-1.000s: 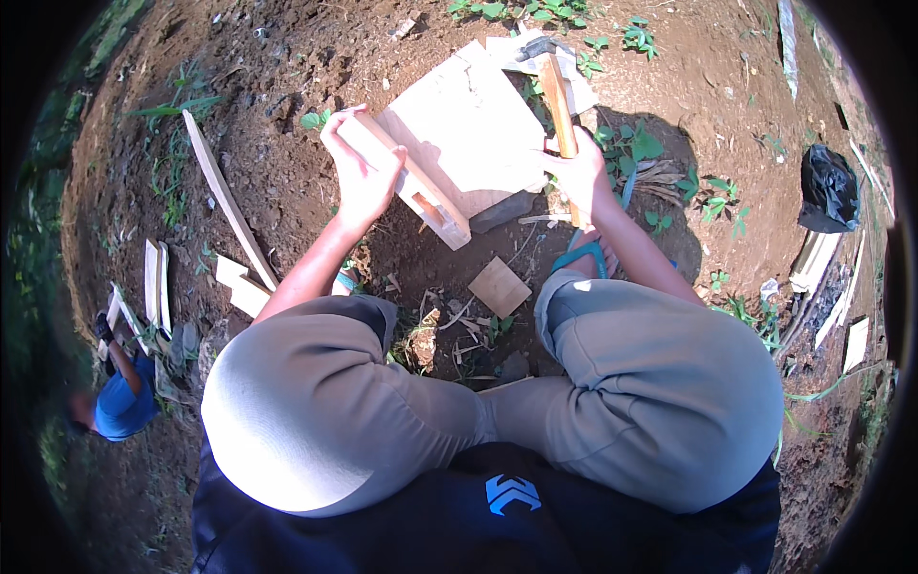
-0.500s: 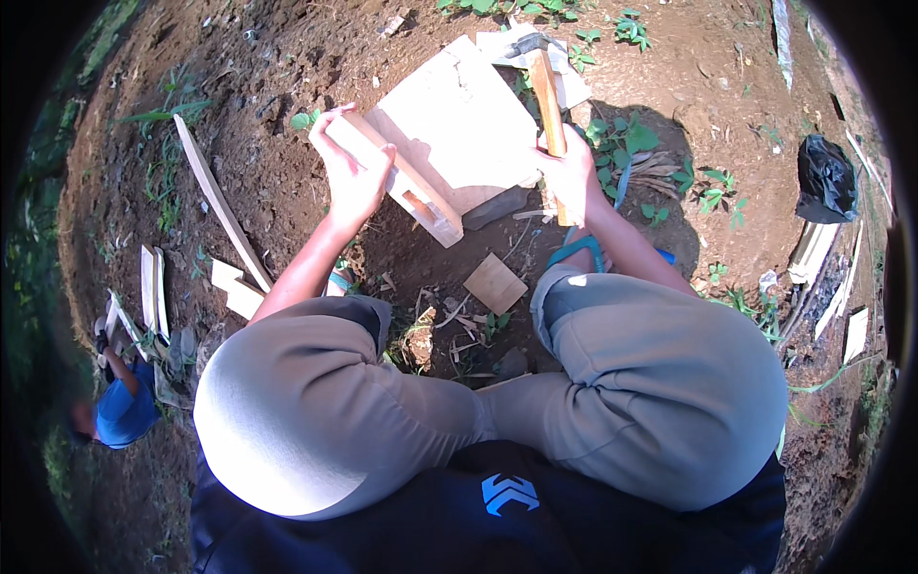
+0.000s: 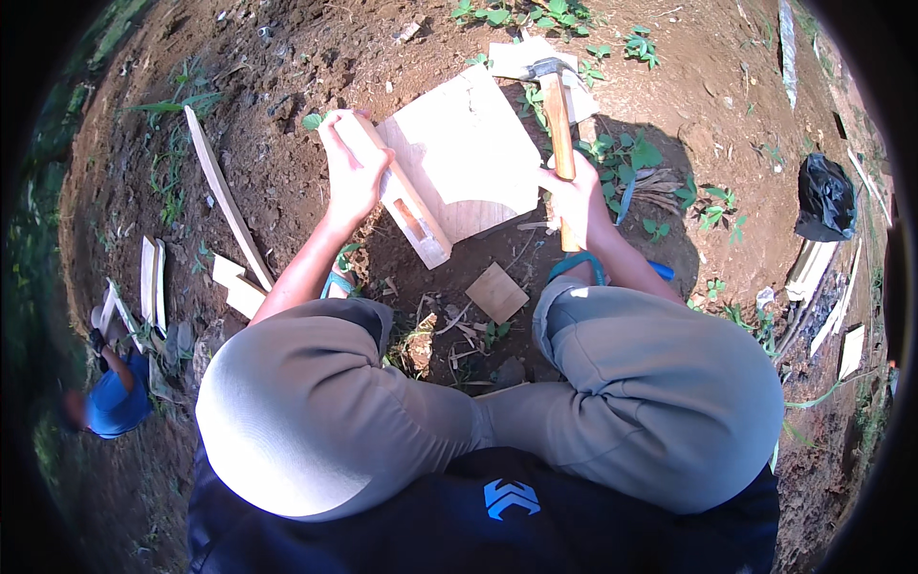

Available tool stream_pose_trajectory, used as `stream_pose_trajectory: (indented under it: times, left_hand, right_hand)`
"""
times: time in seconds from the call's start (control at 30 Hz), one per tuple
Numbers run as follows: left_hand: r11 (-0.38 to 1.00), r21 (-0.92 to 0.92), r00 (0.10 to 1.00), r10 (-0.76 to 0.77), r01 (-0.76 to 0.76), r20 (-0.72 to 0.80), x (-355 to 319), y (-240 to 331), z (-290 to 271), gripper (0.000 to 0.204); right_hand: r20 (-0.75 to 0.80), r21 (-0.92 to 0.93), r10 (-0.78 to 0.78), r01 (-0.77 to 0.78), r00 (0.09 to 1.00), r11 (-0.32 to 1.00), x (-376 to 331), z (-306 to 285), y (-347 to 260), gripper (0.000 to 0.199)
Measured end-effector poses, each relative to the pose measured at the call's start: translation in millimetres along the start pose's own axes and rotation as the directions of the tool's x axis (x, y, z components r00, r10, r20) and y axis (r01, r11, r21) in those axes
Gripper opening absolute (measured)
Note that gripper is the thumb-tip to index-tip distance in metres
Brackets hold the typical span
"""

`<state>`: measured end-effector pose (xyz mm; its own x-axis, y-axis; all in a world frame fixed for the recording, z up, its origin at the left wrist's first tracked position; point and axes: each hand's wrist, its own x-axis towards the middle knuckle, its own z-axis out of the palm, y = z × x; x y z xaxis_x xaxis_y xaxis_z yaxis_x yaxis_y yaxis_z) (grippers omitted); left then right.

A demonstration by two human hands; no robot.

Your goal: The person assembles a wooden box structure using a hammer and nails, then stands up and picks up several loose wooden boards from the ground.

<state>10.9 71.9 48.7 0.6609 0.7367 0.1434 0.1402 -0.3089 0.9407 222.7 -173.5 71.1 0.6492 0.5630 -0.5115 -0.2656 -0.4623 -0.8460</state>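
Observation:
My left hand [image 3: 356, 177] is closed around a long wooden block [image 3: 406, 203] that has a rectangular slot cut near its lower end. The block slants down to the right, over the left edge of a broad pale wooden board [image 3: 469, 143]. In my right hand [image 3: 579, 196] is a claw hammer [image 3: 559, 124], gripped low on its wooden handle. Its metal head points away from me, beyond the board's right side, apart from the block. On the ground between my feet lies a small square piece of wood [image 3: 497, 293].
Wood strips [image 3: 225, 196] and offcuts [image 3: 239, 285] lie on the soil at left. A black plastic bag [image 3: 825, 196] sits at far right near more strips. Green plants [image 3: 626, 153] grow beside the hammer. Another person in blue [image 3: 120, 397] is at the far left.
The block has turned steeper, its lower end shifting slightly left and toward me. The hammer has come a little nearer and to the right. Both hands keep their hold.

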Motion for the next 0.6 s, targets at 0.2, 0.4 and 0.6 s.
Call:
stream_pose_trajectory:
  times: [0.2,0.4,0.6]
  left_hand:
    - [1.000,0.000,0.999,-0.029,0.029,0.026,3,-2,-7,0.077]
    - [0.998,0.061,0.999,-0.001,-0.001,0.035,7,-3,-5,0.079]
    - [0.998,0.044,0.999,-0.048,0.047,0.022,2,-12,-7,0.080]
  right_hand:
    - [0.063,0.078,0.072,-0.077,0.995,0.994,-1,1,0,0.025]
    - [0.041,0.049,0.099,-0.101,0.994,0.994,1,-6,1,0.018]
    - [-0.115,-0.267,0.007,-0.038,0.993,0.963,9,-27,17,0.027]
